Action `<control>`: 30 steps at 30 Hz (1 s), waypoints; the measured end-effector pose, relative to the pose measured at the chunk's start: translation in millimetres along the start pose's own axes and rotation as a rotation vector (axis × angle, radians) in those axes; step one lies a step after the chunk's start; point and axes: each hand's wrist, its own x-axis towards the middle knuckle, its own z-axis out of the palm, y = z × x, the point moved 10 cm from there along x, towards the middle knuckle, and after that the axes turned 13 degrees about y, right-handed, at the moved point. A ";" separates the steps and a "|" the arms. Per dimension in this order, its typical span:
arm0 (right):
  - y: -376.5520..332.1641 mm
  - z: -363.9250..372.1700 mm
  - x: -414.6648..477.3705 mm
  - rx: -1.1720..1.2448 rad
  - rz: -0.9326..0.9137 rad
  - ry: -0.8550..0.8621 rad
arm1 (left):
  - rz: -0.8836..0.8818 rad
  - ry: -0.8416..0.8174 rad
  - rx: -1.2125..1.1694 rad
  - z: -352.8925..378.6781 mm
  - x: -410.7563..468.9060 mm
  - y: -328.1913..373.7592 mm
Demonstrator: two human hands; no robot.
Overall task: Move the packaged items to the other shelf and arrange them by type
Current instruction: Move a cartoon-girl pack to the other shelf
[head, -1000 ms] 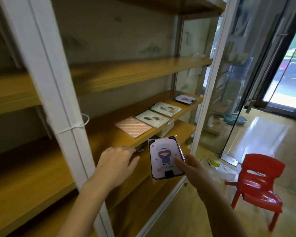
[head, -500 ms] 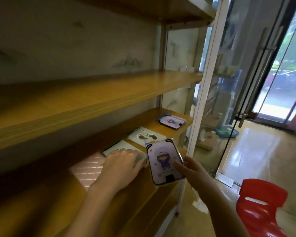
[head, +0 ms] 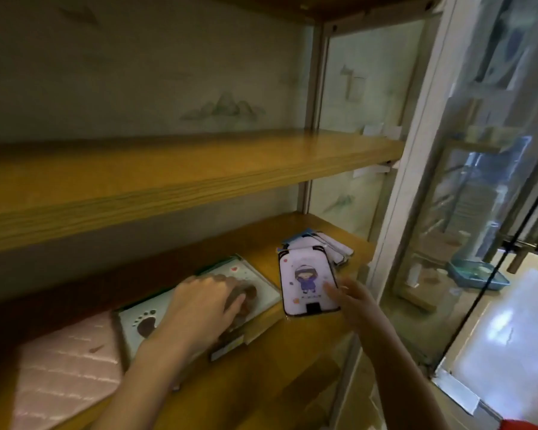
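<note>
R hand (head: 351, 302) pinches cartoon pack (head: 306, 282) by its right edge beside the matching stack (head: 322, 248) at shelf (head: 292, 352) right end (same type), so lay it square on top, w/ L hand (head: 205, 305) resting flat, gripping nothing, on footprint pack (head: 261, 287).

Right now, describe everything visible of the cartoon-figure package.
The cartoon-figure package is a flat, glossy, round-cornered pack: white face, black rim, a purple-coated figure, a black tab at its near edge. The right hand pinches its right edge, thumb on the face. It tilts over the lower shelf, before a stack of like packs.
</note>
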 end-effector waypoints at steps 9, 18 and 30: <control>-5.7 -12.9 145.0 -0.305 -0.157 -0.168 | -0.301 0.022 0.132 36.3 47.8 17.5; 8.2 10.4 207.3 -0.473 -0.220 -0.314 | -0.496 0.042 0.248 38.1 51.6 21.6; -37.0 35.8 159.8 -0.709 -0.674 -0.436 | -0.646 0.013 0.413 23.3 8.3 34.8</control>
